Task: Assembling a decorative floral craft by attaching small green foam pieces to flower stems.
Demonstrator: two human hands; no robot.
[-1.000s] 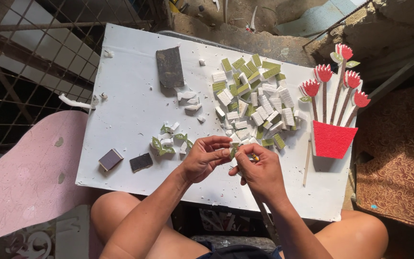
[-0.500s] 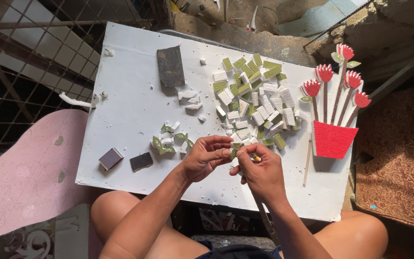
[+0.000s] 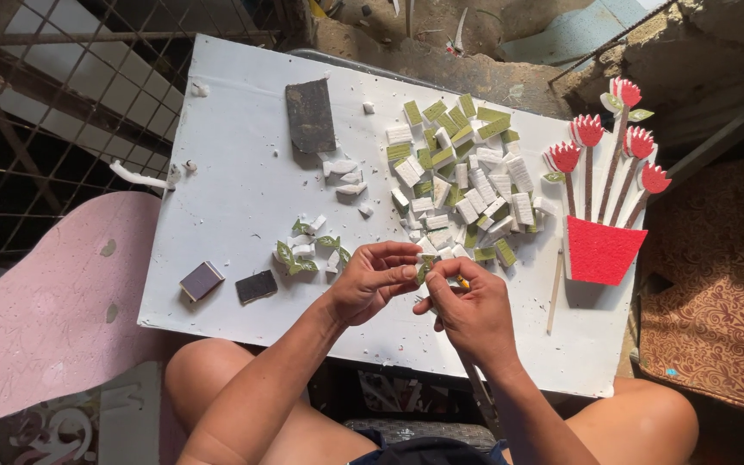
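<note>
**Head view: small green piece pinched between both hands**

Seated at white board [image 3: 243,198], both hands met near its front edge. Left hand [image 3: 372,280] curled, fingertips closed on small green-and-white piece [image 3: 424,272]; right hand [image 3: 467,306] closed on same piece from other side, something thin and yellow in its grip. Piece between the two thumbs, long axis roughly upright. Pile of cut blocks [image 3: 462,181] just beyond; finished leaf pieces [image 3: 307,251] left of left hand.
</note>
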